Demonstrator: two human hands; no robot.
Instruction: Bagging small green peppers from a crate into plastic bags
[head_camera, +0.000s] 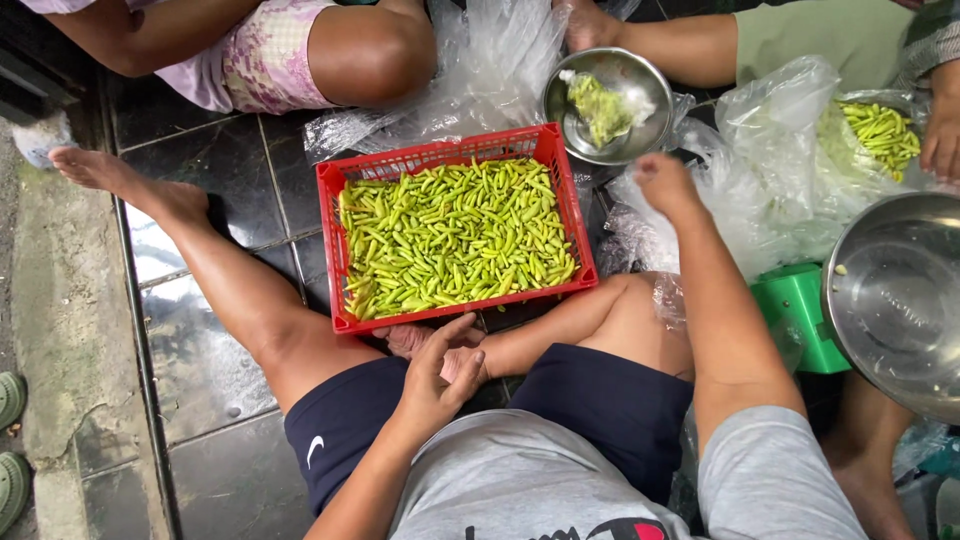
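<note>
- Chillies (455, 238), green, fill a red crate (335, 250) on the dark tiled floor (215, 150), between the person's legs.
- Left hand (440, 375) rests near the crate's near edge, over a foot; fingers loosely apart, holding nothing visible.
- Right hand (665, 185) is raised just right of the crate, near a small steel bowl (640, 80) of green scraps; fingers curled together, and I cannot tell if they hold anything.
- Large steel bowl (890, 300) sits at right on a green stool (795, 305).
- Clear bag (800, 150) of more chillies lies behind, beside another person's hand (940, 140).
</note>
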